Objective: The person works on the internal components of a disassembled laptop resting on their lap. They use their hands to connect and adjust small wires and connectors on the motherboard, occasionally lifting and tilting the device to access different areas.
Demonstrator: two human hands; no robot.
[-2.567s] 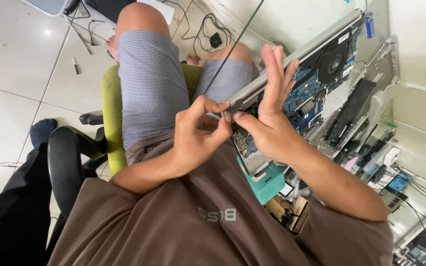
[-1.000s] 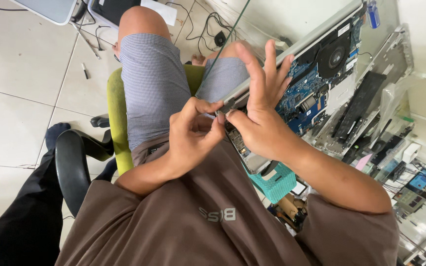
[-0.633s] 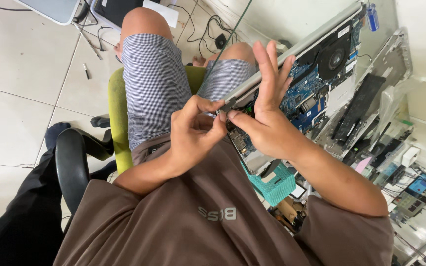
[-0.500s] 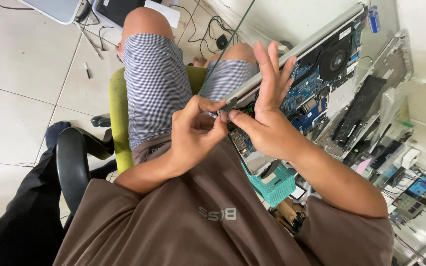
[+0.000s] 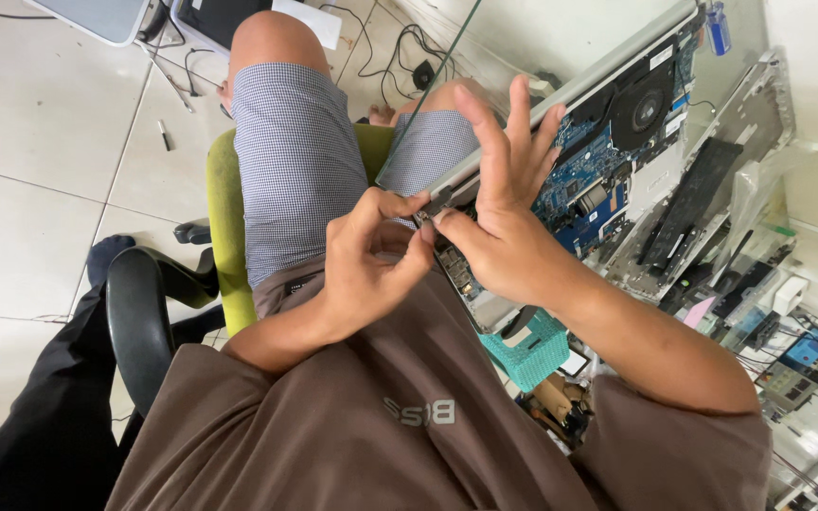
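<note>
Starting at the left edge, a black chair armrest [image 5: 139, 322] stands over the tiled floor [image 5: 40, 208], with a yellow-green chair seat [image 5: 224, 227] under the seated person's checked shorts [image 5: 286, 170]. Near centre, the left hand [image 5: 366, 260] is curled, its thumb and forefinger pressed together on a small dark part [image 5: 433, 203] at the near edge of the opened laptop [image 5: 608, 142]. The right hand [image 5: 494, 227] meets it from the other side: thumb tip against the same part, remaining fingers spread upright in front of the blue circuit board [image 5: 579, 194]. The laptop rests tilted across the lap, its fan [image 5: 646, 104] exposed. Below the right wrist lies a teal mesh basket [image 5: 532, 350]. Further right, the desk [image 5: 807, 284] carries a detached black keyboard [image 5: 688, 203] and assorted small electronic parts.
</note>
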